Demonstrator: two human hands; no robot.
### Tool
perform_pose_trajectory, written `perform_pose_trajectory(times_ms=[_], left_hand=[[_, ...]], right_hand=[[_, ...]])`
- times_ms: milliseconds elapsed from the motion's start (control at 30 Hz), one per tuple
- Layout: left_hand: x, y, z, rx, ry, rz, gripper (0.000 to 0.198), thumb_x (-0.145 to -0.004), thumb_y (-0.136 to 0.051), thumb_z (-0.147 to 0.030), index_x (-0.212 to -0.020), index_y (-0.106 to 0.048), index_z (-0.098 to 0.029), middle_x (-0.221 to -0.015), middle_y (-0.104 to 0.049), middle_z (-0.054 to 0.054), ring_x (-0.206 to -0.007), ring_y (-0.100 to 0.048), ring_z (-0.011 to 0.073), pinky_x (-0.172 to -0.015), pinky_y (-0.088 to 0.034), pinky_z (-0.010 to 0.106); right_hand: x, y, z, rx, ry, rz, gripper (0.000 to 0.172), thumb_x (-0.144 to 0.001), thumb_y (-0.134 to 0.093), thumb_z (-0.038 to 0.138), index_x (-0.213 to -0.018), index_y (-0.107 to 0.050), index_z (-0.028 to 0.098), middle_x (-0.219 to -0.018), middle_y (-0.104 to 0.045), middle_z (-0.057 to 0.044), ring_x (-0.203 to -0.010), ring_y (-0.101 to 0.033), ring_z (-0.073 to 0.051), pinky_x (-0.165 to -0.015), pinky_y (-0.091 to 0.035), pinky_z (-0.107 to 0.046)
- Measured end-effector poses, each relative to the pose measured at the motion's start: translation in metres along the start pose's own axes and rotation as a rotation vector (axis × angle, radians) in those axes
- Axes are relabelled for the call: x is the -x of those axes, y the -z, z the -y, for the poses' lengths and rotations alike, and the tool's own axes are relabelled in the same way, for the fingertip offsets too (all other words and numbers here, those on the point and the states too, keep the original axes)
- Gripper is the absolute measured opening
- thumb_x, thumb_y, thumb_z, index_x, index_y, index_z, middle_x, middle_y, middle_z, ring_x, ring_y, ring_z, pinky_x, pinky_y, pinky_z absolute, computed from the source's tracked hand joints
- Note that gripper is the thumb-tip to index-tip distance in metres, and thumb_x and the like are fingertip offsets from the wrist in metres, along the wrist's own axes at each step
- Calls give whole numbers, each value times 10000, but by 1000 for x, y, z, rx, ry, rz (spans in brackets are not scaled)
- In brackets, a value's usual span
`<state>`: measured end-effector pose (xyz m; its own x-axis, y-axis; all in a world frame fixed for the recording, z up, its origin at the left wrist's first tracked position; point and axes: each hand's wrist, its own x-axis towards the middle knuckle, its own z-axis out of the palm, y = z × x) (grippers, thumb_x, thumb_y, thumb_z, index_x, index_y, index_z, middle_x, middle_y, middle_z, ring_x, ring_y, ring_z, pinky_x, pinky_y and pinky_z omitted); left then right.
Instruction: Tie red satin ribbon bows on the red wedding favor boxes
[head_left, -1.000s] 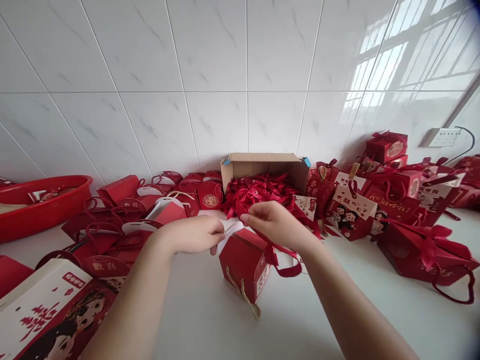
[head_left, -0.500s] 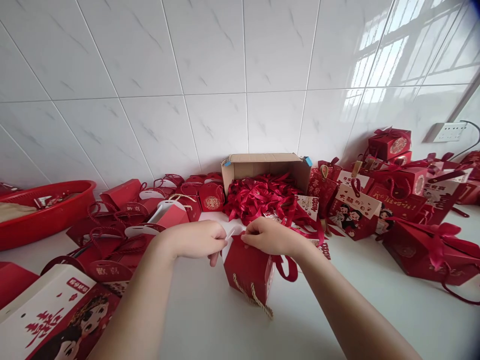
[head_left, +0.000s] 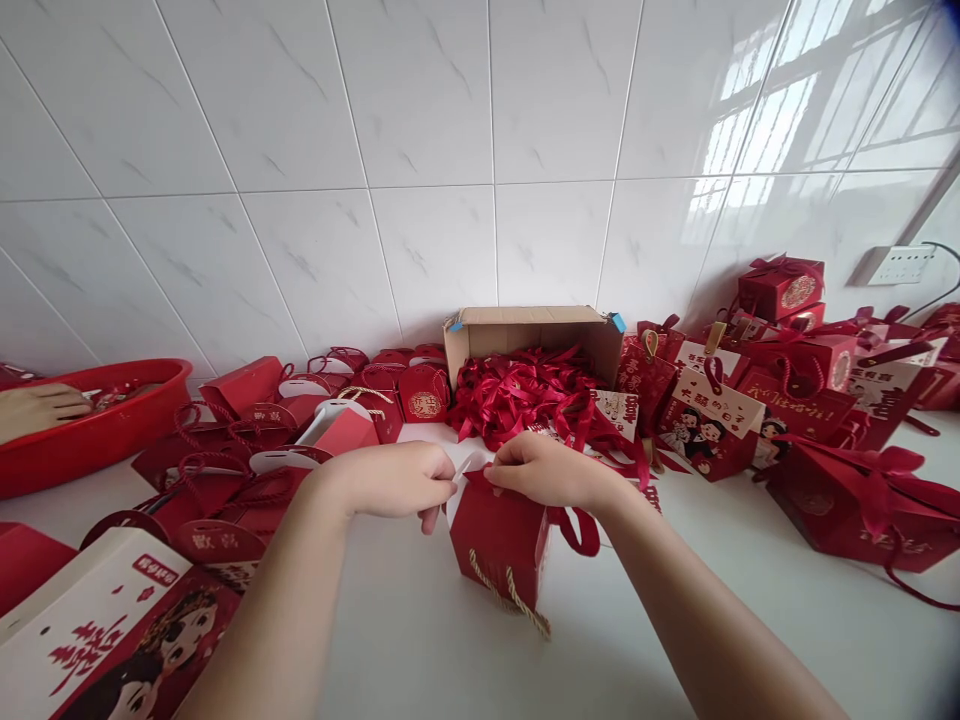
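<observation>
A small red gift box [head_left: 501,540] with a gold rope handle stands on the white counter in front of me. My left hand [head_left: 390,480] pinches the white inner flap at the box's top left. My right hand [head_left: 546,470] is closed on the top right of the box, with a red ribbon [head_left: 577,530] looping down from under it. Both hands meet over the box's opening.
An open cardboard carton [head_left: 532,328] full of red ribbons stands against the tiled wall. Flat red boxes [head_left: 247,440] pile at the left, finished boxes [head_left: 780,400] at the right. Another person's hand [head_left: 41,405] rests in a red basin [head_left: 90,440] at far left.
My right hand came down from above the ribbon pile onto the box top. The box swung a little to the right. Another person's hand appeared in the red basin.
</observation>
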<state>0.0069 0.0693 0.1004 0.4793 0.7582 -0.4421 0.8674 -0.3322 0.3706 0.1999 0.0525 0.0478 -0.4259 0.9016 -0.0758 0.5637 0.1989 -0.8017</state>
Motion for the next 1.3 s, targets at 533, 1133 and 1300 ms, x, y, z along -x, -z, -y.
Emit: perform_pose_trajectory(times_ms=[533, 1133, 1300], left_hand=[[6, 1, -4, -78, -93, 132, 229, -803, -463, -318, -641, -575, -201, -687, -694, 2, -528, -443, 140, -481, -298, 244], [-12, 5, 6, -71, -230, -28, 204, -829, -439, -248, -702, -582, -176, -741, -604, 0, -607, -490, 121, -490, -340, 204], [-8, 9, 6, -46, -167, 29, 164, -825, -476, -248, -778, -621, -187, -800, -647, -2, -597, -507, 116, -460, -325, 199]], right_hand=[[0, 1, 0, 9, -11, 24, 351, -824, -468, 417, -570, -394, 186, -557, -395, 28, -473, -320, -83, -417, -243, -235], [-2, -1, -3, 135, 87, 10, 270, -813, -473, 337, -601, -404, 184, -586, -404, 36, -515, -350, -81, -427, -249, -222], [-1, -2, -1, 153, 78, -6, 260, -817, -473, 342, -614, -434, 183, -609, -454, 31, -531, -389, -82, -422, -266, -208]])
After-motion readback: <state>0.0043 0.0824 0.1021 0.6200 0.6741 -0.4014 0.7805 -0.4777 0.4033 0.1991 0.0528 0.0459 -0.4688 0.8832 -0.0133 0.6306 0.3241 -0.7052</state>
